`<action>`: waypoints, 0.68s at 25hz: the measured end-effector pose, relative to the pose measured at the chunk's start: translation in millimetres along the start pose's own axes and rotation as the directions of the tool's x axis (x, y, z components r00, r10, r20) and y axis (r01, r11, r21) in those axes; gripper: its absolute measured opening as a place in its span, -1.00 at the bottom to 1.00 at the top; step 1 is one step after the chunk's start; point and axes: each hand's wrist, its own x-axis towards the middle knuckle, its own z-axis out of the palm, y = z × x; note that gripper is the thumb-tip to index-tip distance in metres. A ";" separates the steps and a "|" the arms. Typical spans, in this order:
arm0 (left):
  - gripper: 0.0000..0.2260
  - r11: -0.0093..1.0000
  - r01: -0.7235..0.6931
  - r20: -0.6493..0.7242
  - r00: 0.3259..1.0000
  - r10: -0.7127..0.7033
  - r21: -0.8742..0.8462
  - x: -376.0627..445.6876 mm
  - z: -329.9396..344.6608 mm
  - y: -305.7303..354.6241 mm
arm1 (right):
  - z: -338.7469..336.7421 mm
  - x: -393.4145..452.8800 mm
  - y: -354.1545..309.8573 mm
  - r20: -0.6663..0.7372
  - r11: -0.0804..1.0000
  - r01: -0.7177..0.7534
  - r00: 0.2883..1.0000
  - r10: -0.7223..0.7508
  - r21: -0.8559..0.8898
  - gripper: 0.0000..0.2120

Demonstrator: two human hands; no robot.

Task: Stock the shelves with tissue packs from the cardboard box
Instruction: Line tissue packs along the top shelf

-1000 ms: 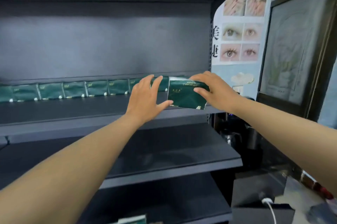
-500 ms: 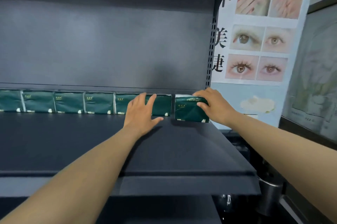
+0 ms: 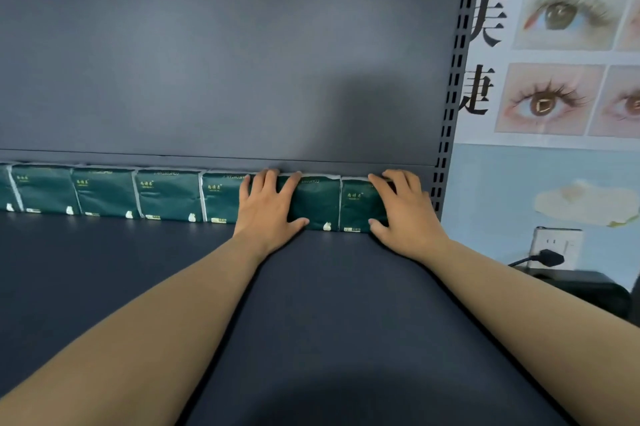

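A row of dark green tissue packs (image 3: 169, 195) stands upright along the back of the dark shelf (image 3: 329, 304). The rightmost tissue pack (image 3: 358, 207) sits at the row's right end, close to the slotted upright. My right hand (image 3: 403, 214) holds this pack, with fingers over its top edge and the thumb at its lower front. My left hand (image 3: 268, 209) lies flat with spread fingers on the front of the neighbouring pack (image 3: 318, 200) and partly covers the one left of it. The cardboard box is out of view.
The grey back panel (image 3: 242, 61) rises behind the row. A slotted upright (image 3: 450, 113) ends the shelf on the right. Beyond it hang a poster of eyes (image 3: 561, 44) and a wall socket with a black plug (image 3: 554, 249).
My right hand carried the pack from the shelf's front to the back and set it at the row's right end. My left hand moved onto the neighbouring pack. The camera moved closer.
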 end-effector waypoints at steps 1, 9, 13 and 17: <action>-0.27 1.000 -0.003 -0.001 1.000 0.003 0.001 0.3 1.0 -0.7 | 1.7 -0.3 -1.3 -0.004 1.000 0.005 1.000 -0.006 -0.029 -0.29; -0.22 0.999 0.002 -0.011 1.000 -0.001 0.034 -17.6 -27.9 -1.9 | -27.2 -26.2 -27.0 -0.086 0.993 -0.013 0.996 0.002 -0.120 -0.25; -0.24 0.996 0.067 0.011 0.998 -0.066 -0.062 -61.7 -72.3 -27.6 | -64.2 -60.1 -89.8 -0.103 0.997 0.059 0.993 -0.064 -0.054 -0.34; -0.25 0.998 0.035 0.021 0.999 -0.034 -0.060 -129.6 -133.3 -76.2 | -101.9 -104.4 -187.5 -0.120 0.997 0.029 0.993 -0.020 0.069 -0.39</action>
